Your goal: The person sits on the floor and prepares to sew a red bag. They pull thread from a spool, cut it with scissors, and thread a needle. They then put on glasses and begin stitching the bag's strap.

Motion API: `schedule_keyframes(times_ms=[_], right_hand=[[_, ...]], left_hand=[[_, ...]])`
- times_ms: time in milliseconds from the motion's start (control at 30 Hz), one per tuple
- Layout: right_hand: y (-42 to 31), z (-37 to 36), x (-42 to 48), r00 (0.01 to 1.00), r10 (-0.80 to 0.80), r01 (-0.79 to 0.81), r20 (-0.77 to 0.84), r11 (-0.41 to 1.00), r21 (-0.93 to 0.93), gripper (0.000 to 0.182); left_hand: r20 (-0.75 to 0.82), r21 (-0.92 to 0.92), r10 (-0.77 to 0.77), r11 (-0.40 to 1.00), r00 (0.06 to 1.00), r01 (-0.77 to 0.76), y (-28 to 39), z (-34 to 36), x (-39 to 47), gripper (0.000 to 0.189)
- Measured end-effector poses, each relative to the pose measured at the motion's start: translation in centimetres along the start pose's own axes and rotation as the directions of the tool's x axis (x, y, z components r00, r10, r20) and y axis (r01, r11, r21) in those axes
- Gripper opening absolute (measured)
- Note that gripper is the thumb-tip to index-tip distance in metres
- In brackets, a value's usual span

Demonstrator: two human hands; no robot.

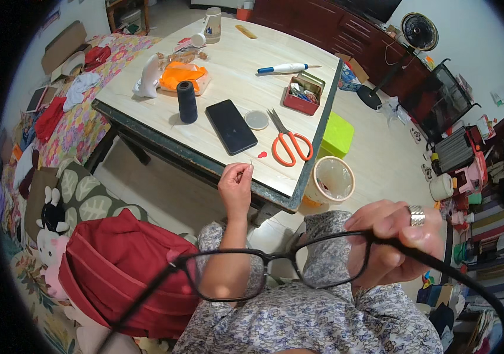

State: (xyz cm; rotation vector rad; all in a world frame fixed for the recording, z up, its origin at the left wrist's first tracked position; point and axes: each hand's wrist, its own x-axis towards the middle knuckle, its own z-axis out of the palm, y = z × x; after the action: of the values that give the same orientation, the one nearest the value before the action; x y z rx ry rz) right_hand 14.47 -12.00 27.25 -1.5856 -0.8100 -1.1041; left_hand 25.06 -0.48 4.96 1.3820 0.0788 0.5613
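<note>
My left hand (236,183) is at the table's front edge, thumb and forefinger pinched on something tiny and thin, too small to name. Close to the camera, my right hand (395,239) grips a pair of black-framed glasses (278,255) at the hinge, temples spread. On the table lie orange-handled scissors (289,141), a black smartphone (231,127), a round flat disc (256,120) and a small red piece (262,155). A cone of dark thread (186,102) stands left of the phone. Farther back are an open red tin (301,99) of small items and a white-and-blue pen-like tool (284,68).
The table's dark edge (168,155) runs before me. A lined waste bin (332,181) and a lime-green box (338,135) stand at its right. A red backpack (132,270) is at my left. A jar (212,26) and an orange packet (183,77) stand on the table.
</note>
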Motion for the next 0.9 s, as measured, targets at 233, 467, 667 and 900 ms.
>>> schedule_keyframes(times_ms=[233,467,667,900], right_hand=[[0.4,-2.0,-0.9,0.973,0.222,-0.213,0.057,0.968,-0.131,0.022],[0.3,-0.5,-1.3,0.989,0.125,-0.117,-0.081,0.988,0.098,0.024],[0.7,1.4,-0.6,0.966,-0.004,0.024,-0.26,0.997,0.071,0.023],[1.4,0.8,-0.3,0.997,0.039,-0.038,-0.066,0.999,0.018,0.025]], left_hand=[[0.008,0.031,0.014,0.999,1.0,-0.014,-0.3,0.1,-0.2,0.007],[0.014,0.052,0.027,0.998,1.0,-0.028,0.1,-0.1,0.0,0.008],[0.01,0.009,0.025,1.0,1.0,-0.025,-0.4,0.1,-0.1,0.007],[0.001,0.017,0.029,0.999,1.0,-0.029,-0.3,0.3,-0.1,0.006]])
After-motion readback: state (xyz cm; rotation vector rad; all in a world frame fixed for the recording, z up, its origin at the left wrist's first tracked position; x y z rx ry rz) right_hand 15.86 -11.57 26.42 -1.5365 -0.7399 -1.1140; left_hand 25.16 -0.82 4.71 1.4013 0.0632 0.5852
